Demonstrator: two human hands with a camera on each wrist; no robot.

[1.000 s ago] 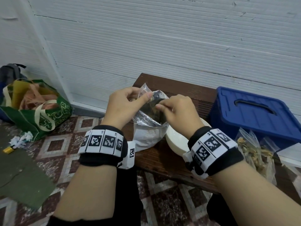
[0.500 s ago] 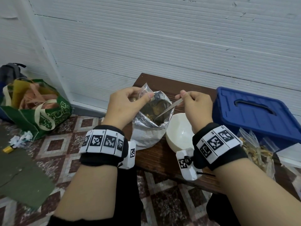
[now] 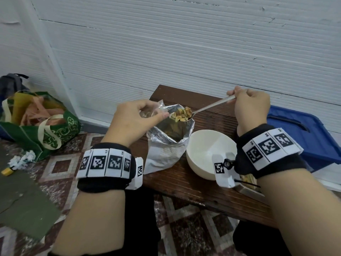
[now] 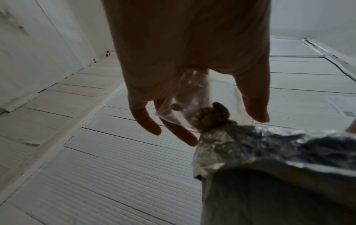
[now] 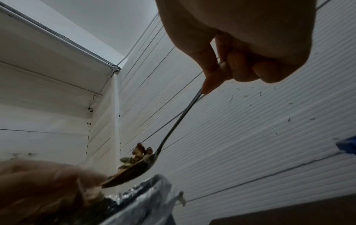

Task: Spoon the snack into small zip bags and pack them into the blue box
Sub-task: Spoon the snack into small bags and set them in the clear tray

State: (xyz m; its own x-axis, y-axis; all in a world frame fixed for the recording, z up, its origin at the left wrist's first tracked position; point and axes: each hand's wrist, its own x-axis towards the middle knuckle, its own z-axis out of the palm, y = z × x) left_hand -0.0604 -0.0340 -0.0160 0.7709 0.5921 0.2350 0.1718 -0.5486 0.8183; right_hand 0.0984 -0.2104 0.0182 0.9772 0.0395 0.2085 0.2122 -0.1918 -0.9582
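Filling step: the right hand point(image 3: 251, 108) pinches a loaded spoon point(image 3: 186, 115) beside the left hand point(image 3: 134, 120), which pinches the zip bag point(image 4: 189, 99) (barely filled); next, tip it inside.

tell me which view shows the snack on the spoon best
The head view: the snack lies lit and heaped in the spoon over the foil bag. The right wrist view shows it dark, from below; the left wrist view shows only a dark clump.
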